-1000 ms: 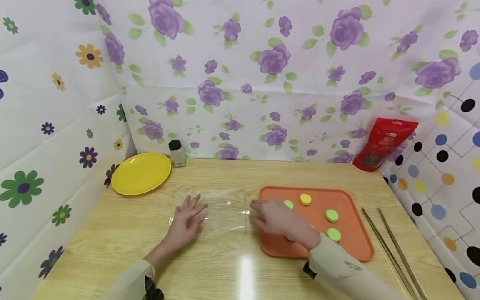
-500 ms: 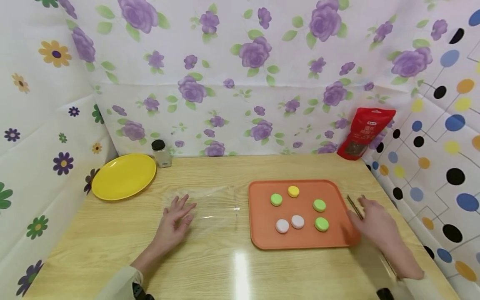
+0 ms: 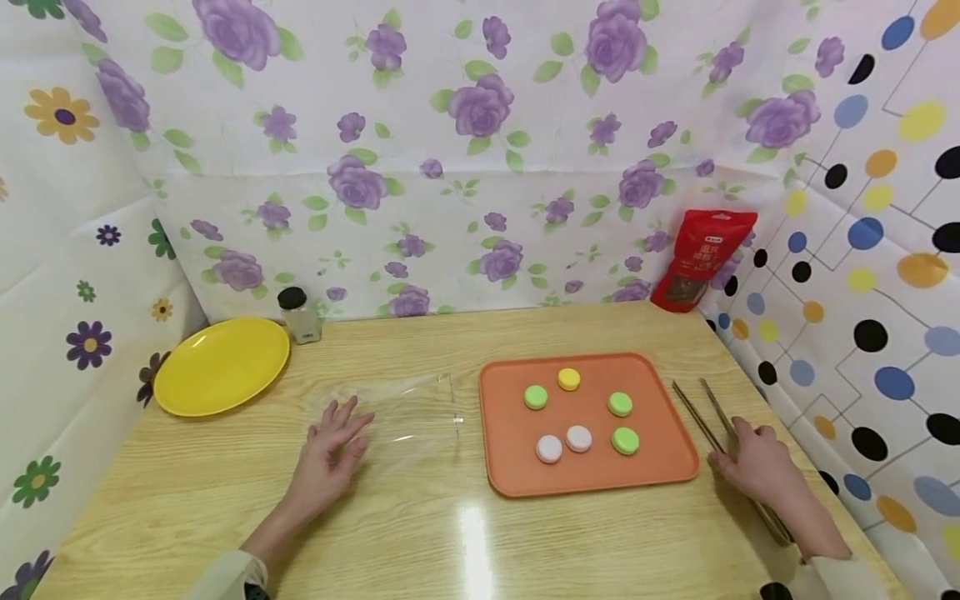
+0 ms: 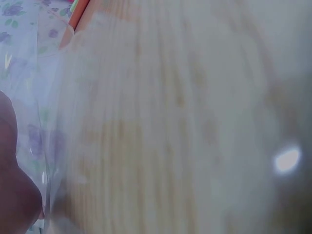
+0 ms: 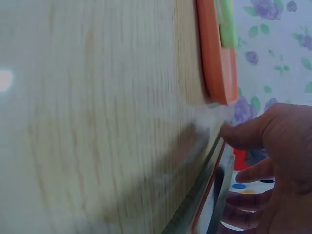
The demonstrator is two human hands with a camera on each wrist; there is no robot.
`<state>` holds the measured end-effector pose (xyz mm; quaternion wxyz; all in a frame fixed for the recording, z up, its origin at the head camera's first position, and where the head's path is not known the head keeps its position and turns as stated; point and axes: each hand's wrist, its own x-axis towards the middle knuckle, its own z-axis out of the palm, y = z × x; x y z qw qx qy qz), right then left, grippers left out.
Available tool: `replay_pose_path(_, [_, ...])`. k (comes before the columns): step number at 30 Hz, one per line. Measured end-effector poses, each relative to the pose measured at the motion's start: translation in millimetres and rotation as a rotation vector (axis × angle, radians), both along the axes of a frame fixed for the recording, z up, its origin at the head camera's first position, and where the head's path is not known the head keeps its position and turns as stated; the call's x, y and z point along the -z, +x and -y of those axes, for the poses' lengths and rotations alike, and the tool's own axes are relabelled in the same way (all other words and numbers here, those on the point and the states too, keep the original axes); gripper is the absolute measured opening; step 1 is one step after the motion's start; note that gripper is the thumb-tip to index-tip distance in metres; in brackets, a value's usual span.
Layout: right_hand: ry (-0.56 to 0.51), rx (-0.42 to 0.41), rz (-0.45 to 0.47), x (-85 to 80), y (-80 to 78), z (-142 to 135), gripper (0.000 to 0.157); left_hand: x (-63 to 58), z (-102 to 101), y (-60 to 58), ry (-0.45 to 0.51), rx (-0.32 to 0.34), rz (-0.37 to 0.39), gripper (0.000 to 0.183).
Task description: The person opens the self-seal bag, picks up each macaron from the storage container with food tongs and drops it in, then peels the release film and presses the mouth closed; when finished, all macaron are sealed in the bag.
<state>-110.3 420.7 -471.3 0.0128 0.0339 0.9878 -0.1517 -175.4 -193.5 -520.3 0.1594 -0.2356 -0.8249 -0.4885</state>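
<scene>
My left hand (image 3: pixel 328 454) lies with spread fingers at the left end of a clear plastic sheet or bag (image 3: pixel 420 417), flat on the table. In the left wrist view, part of the hand (image 4: pixel 17 185) shows at the edge. At the right, my right hand (image 3: pixel 765 467) holds long metal tongs (image 3: pixel 699 417), whose two arms spread toward the back. The right wrist view shows the thumb of the hand (image 5: pixel 292 146) on one side of the tongs (image 5: pixel 195 204) and curled fingers on the other. Macarons in green (image 3: pixel 625 441), yellow (image 3: pixel 568 379) and pale pink (image 3: pixel 578 438) sit on an orange tray (image 3: pixel 637 479).
A yellow plate (image 3: pixel 221 367) stands at the back left, beside a small jar with a black lid (image 3: pixel 300 317). At the back right a red pouch (image 3: pixel 701 258) leans against the flowered cloth. Patterned cloths wall the table on three sides.
My right hand has moved right, from the plastic's right edge over the tray to the tongs, and has taken hold of them. The left hand stays on the plastic; the head view has turned right.
</scene>
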Motion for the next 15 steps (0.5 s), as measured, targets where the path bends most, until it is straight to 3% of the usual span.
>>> replay_pose_path(10, [0.032, -0.024, -0.053, 8.7, -7.6, -6.1, 0.060, -0.4, 0.8, 1.6, -0.012, -0.008, -0.003, 0.033])
replay_pose_path(15, [0.021, -0.075, -0.192, 8.8, -3.3, -8.0, 0.050, -4.1, -2.0, 2.1, -0.012, -0.004, -0.004, 0.032])
